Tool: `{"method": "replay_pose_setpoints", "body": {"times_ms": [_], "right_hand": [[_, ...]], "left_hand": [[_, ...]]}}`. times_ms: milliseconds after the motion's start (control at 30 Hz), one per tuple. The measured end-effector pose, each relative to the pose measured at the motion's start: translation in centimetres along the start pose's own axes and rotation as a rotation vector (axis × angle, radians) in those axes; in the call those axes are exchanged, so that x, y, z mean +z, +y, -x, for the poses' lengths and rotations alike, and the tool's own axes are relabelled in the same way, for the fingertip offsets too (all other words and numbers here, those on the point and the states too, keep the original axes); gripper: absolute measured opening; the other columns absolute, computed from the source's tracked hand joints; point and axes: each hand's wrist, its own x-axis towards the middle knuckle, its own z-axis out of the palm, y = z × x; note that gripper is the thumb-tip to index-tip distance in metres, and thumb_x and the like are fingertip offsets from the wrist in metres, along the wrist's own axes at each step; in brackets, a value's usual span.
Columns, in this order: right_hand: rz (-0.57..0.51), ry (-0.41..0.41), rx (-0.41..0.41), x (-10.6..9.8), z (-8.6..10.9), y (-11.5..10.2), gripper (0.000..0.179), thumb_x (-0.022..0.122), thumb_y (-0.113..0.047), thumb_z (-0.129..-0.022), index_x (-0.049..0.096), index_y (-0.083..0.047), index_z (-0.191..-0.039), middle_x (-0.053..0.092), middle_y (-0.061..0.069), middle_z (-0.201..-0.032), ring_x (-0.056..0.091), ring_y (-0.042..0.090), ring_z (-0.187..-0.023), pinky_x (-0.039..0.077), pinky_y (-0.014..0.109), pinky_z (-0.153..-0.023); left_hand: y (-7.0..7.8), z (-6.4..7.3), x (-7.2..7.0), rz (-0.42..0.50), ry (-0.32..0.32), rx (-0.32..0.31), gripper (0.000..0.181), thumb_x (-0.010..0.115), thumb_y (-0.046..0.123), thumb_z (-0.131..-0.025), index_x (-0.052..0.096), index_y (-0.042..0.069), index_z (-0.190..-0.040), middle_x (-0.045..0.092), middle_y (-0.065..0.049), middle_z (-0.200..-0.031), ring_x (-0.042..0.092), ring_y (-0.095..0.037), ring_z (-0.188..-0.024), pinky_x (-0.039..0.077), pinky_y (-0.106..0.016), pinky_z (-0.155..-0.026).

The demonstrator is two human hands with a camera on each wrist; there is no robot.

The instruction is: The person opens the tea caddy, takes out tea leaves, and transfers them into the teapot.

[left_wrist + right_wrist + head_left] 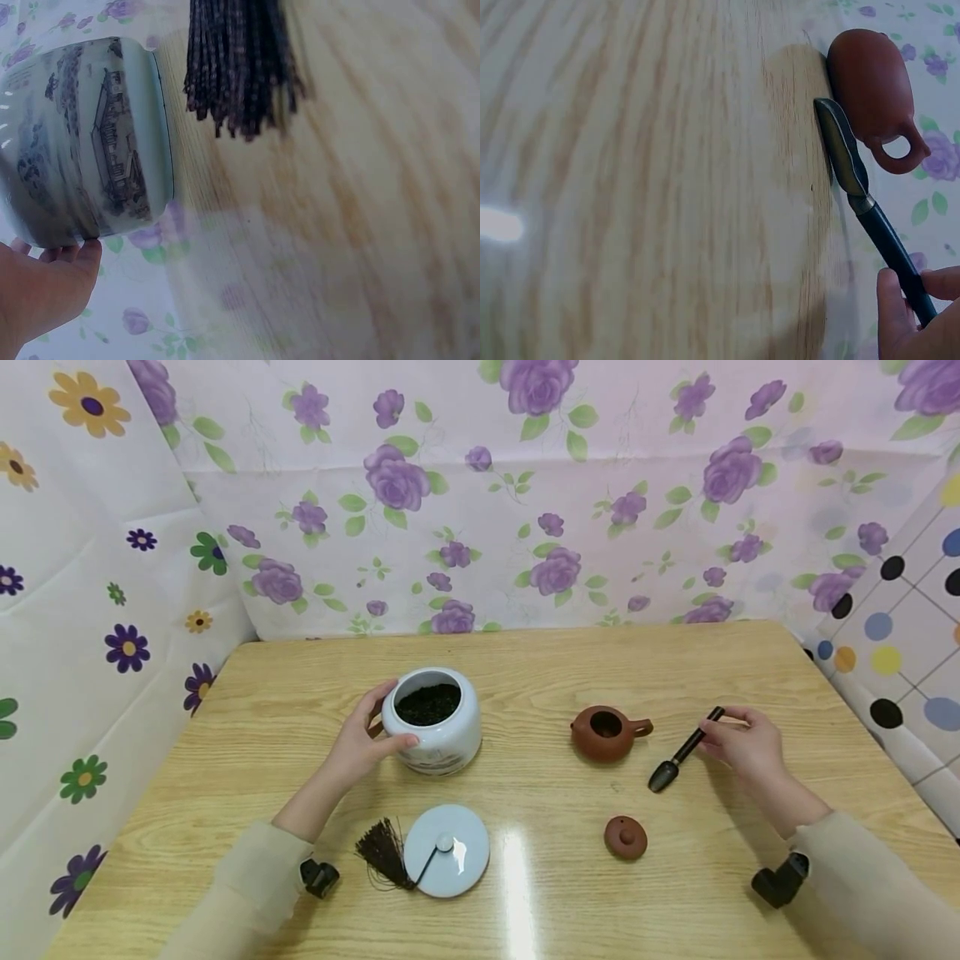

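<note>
A white porcelain tea jar (442, 739) printed with a landscape stands upright, lidless, with dark tea leaves (427, 704) inside. My left hand (367, 731) grips its left side, thumb in front and fingers behind; the left wrist view shows fingertips against the painted wall (97, 150). Over on the right, my right hand (746, 745) pinches the handle of a black tea scoop (684, 752), whose bowl points down and left. In the right wrist view the scoop bowl (841, 146) overlaps the edge of the brown clay teapot (871, 82). That teapot (600, 742) is uncovered, handle towards the scoop.
The jar's white lid (457, 868) lies in front of the jar, with a dark tassel (382, 853) tied to its knob. Nearer than the teapot is its small clay lid (626, 838). Flowered cloth (480, 527) hangs behind the wooden table (540, 668).
</note>
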Motion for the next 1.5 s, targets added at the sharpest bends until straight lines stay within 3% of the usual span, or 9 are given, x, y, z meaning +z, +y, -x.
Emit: {"method": "replay_pose_setpoints", "body": {"times_ms": [67, 200, 400, 600, 800, 1067, 1267, 1367, 1500], "right_hand": [[0.107, -0.013, -0.015, 0.3, 0.1, -0.3, 0.062, 0.06, -0.007, -0.092, 0.027, 0.008, -0.143, 0.059, -0.011, -0.079, 0.064, 0.0, -0.067, 0.059, 0.021, -0.069], [0.268, -0.036, -0.013, 0.5, 0.1, -0.5, 0.066, 0.057, -0.012, -0.095, 0.022, 0.012, -0.145, 0.055, -0.006, -0.089, 0.062, -0.002, -0.068, 0.059, 0.022, -0.073], [0.3, -0.054, 0.018, 0.8, -0.5, -0.4, 0.064, 0.056, -0.011, -0.095, 0.022, 0.013, -0.145, 0.054, 0.018, -0.113, 0.063, -0.004, -0.068, 0.059, 0.024, -0.075], [0.316, -0.056, 0.042, 1.1, -0.9, -0.5, 0.065, 0.057, -0.008, -0.094, 0.023, 0.015, -0.143, 0.036, 0.037, -0.137, 0.062, -0.005, -0.065, 0.059, 0.024, -0.074], [0.348, -0.072, 0.052, 1.1, -0.9, -0.7, 0.063, 0.058, -0.009, -0.093, 0.025, 0.016, -0.141, 0.036, 0.039, -0.136, 0.063, -0.003, -0.065, 0.06, 0.025, -0.073], [0.374, -0.075, 0.04, 1.2, -0.8, -0.9, 0.059, 0.059, -0.009, -0.092, 0.031, 0.016, -0.137, 0.046, 0.035, -0.127, 0.064, 0.0, -0.065, 0.06, 0.025, -0.072], [0.406, -0.072, 0.034, 1.0, -0.7, -1.0, 0.06, 0.06, -0.011, -0.091, 0.033, 0.015, -0.137, 0.054, 0.025, -0.118, 0.063, 0.001, -0.068, 0.06, 0.025, -0.072], [0.425, -0.074, 0.011, 0.8, -0.5, -1.2, 0.06, 0.061, -0.013, -0.091, 0.033, 0.015, -0.137, 0.052, 0.028, -0.122, 0.062, 0.001, -0.071, 0.059, 0.024, -0.073], [0.477, -0.09, -0.051, 0.7, 0.1, -1.9, 0.059, 0.06, -0.017, -0.092, 0.036, 0.015, -0.135, 0.048, 0.033, -0.127, 0.067, 0.016, -0.083, 0.059, 0.026, -0.075]], "left_hand": [[0.0, 0.0, 0.0, 0.002, 0.004, 0.0, 0.083, 0.073, 0.008, -0.084, 0.024, 0.011, -0.151, 0.031, -0.014, -0.149, 0.03, -0.031, -0.137, 0.027, -0.05, -0.116], [0.0, 0.1, 0.0, 0.007, 0.006, -0.001, 0.083, 0.073, 0.008, -0.084, 0.024, 0.01, -0.151, 0.031, -0.014, -0.149, 0.03, -0.031, -0.137, 0.028, -0.05, -0.116], [-0.2, 0.1, 0.0, 0.004, 0.003, 0.008, 0.084, 0.073, 0.008, -0.083, 0.024, 0.01, -0.151, 0.031, -0.014, -0.149, 0.03, -0.031, -0.137, 0.028, -0.051, -0.115], [-0.2, 0.0, 0.0, -0.007, 0.005, 0.002, 0.085, 0.074, 0.009, -0.083, 0.024, 0.011, -0.151, 0.031, -0.012, -0.15, 0.029, -0.03, -0.138, 0.029, -0.05, -0.115], [0.0, 0.0, 0.0, -0.017, -0.004, -0.003, 0.085, 0.075, 0.011, -0.082, 0.024, 0.011, -0.151, 0.032, -0.012, -0.149, 0.03, -0.03, -0.137, 0.03, -0.05, -0.115], [0.3, -0.1, -0.1, -0.073, -0.01, -0.017, 0.087, 0.076, 0.015, -0.082, 0.023, 0.011, -0.151, 0.032, -0.012, -0.149, 0.03, -0.031, -0.138, 0.029, -0.052, -0.114], [1.1, -0.1, 0.0, -0.151, -0.006, -0.021, 0.089, 0.077, 0.019, -0.081, 0.022, 0.011, -0.152, 0.024, -0.012, -0.155, 0.019, -0.032, -0.144, 0.02, -0.053, -0.118], [1.8, 0.0, 0.1, -0.186, 0.007, -0.012, 0.09, 0.078, 0.019, -0.08, 0.023, 0.013, -0.152, 0.022, -0.011, -0.156, 0.015, -0.031, -0.145, 0.017, -0.052, -0.119], [3.0, 0.2, 0.3, -0.197, 0.023, 0.01, 0.087, 0.077, 0.02, -0.081, 0.026, 0.016, -0.151, 0.022, -0.01, -0.156, 0.014, -0.031, -0.146, 0.016, -0.052, -0.119]]}}
